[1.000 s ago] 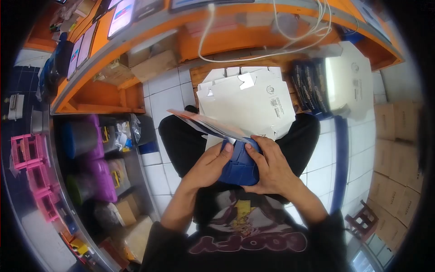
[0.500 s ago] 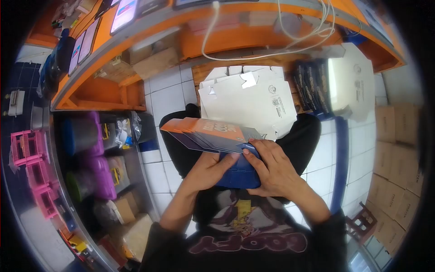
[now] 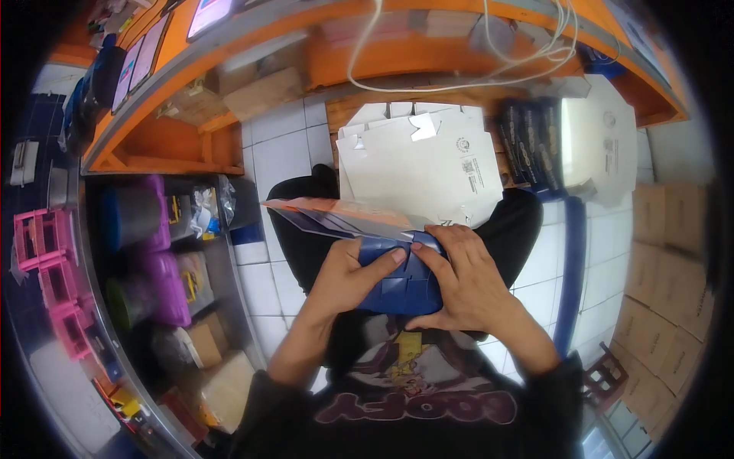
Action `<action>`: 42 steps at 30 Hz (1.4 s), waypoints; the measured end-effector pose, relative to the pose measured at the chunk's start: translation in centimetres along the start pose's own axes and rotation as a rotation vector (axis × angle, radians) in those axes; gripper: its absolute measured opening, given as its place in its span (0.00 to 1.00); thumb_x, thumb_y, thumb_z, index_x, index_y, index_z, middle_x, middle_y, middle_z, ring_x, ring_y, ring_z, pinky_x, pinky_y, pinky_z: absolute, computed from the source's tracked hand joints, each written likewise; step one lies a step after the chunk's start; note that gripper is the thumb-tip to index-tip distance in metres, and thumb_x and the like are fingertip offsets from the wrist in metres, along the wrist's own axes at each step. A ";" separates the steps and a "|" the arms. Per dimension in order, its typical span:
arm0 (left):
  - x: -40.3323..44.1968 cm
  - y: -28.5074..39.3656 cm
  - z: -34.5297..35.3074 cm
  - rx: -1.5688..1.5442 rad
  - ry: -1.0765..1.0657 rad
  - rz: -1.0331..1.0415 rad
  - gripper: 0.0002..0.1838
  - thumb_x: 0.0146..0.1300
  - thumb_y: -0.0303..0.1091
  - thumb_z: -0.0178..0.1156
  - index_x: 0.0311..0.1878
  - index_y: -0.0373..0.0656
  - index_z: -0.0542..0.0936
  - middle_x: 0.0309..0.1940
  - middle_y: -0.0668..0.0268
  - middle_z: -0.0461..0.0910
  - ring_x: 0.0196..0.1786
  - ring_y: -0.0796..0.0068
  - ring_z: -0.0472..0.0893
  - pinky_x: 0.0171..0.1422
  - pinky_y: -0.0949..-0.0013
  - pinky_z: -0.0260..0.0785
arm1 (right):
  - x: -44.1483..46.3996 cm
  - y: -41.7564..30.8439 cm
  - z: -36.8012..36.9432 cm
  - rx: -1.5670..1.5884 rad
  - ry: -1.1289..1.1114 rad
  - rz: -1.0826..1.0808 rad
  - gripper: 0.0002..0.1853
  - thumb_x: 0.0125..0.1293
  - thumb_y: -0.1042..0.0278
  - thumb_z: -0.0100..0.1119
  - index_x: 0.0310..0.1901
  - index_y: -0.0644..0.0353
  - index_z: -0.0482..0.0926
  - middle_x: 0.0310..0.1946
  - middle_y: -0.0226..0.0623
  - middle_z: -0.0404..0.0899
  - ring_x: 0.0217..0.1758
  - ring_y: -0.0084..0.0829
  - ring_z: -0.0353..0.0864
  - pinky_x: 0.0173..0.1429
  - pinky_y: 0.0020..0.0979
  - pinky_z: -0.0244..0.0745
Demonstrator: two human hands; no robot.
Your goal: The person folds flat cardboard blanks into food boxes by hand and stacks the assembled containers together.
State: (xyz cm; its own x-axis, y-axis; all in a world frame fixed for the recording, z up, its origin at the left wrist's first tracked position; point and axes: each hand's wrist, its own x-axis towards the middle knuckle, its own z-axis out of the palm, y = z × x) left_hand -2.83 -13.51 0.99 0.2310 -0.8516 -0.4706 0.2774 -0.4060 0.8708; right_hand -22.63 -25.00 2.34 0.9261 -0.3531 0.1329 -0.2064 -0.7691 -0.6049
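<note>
Between my hands is a blue folded carton (image 3: pixel 401 284), held over my lap. My left hand (image 3: pixel 353 274) grips its left side, with the thumb lying on the blue face. Fingers of my right hand (image 3: pixel 462 279) wrap round the right side and upper corner. An orange and grey printed panel (image 3: pixel 329 218) sticks out from the carton's top toward the left, seen nearly edge-on. Beyond it lies a stack of flat white cartons (image 3: pixel 417 164) with small printed marks.
Dark blue packs (image 3: pixel 531 141) and another white carton (image 3: pixel 608 145) lie at the right. An orange counter (image 3: pixel 306 38) with a white cable (image 3: pixel 355 53) curves across the top. Shelves with purple bins (image 3: pixel 164 287) stand left; brown boxes (image 3: pixel 661 283) are stacked right.
The printed panel has tilted from showing its orange face to nearly edge-on. Both hands keep their hold on the blue carton, and the left thumb rests higher on it. The view has shifted slightly.
</note>
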 end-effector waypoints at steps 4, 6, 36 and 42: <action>0.2 -0.5 0.3 -0.053 0.022 -0.001 0.13 0.71 0.35 0.68 0.48 0.33 0.87 0.36 0.68 0.87 0.37 0.82 0.83 0.45 0.74 0.76 | 0.2 0.1 -0.5 -0.059 -0.099 0.021 0.52 0.39 0.47 0.84 0.68 0.59 0.72 0.66 0.53 0.68 0.69 0.54 0.69 0.74 0.52 0.65; 0.1 -0.1 0.6 -0.022 0.059 0.047 0.14 0.70 0.36 0.68 0.48 0.32 0.86 0.35 0.68 0.87 0.37 0.83 0.82 0.44 0.75 0.75 | -0.1 0.5 -0.2 -0.071 -0.102 0.018 0.53 0.40 0.47 0.83 0.69 0.58 0.72 0.65 0.53 0.69 0.69 0.54 0.70 0.74 0.51 0.66; 2.2 -3.5 -4.0 0.559 0.049 0.726 0.28 0.75 0.55 0.55 0.42 0.34 0.85 0.33 0.56 0.86 0.42 0.59 0.86 0.62 0.62 0.72 | -2.7 6.7 1.7 0.536 0.194 0.301 0.56 0.41 0.49 0.84 0.75 0.58 0.71 0.65 0.54 0.69 0.68 0.49 0.73 0.71 0.41 0.68; 3.5 -6.8 -1.3 0.661 0.573 0.838 0.23 0.69 0.26 0.63 0.17 0.38 0.69 0.13 0.60 0.66 0.13 0.65 0.64 0.21 0.62 0.53 | -4.3 7.2 5.2 0.943 0.266 0.509 0.49 0.52 0.60 0.79 0.76 0.63 0.68 0.65 0.45 0.71 0.71 0.40 0.69 0.79 0.36 0.55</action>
State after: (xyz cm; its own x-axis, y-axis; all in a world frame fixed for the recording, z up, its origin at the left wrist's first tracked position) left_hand -2.72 -13.29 -6.74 0.5366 -0.7290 0.4251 -0.6472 -0.0323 0.7616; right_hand -26.47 -26.22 -6.65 0.6804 -0.7034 -0.2057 -0.1158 0.1739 -0.9779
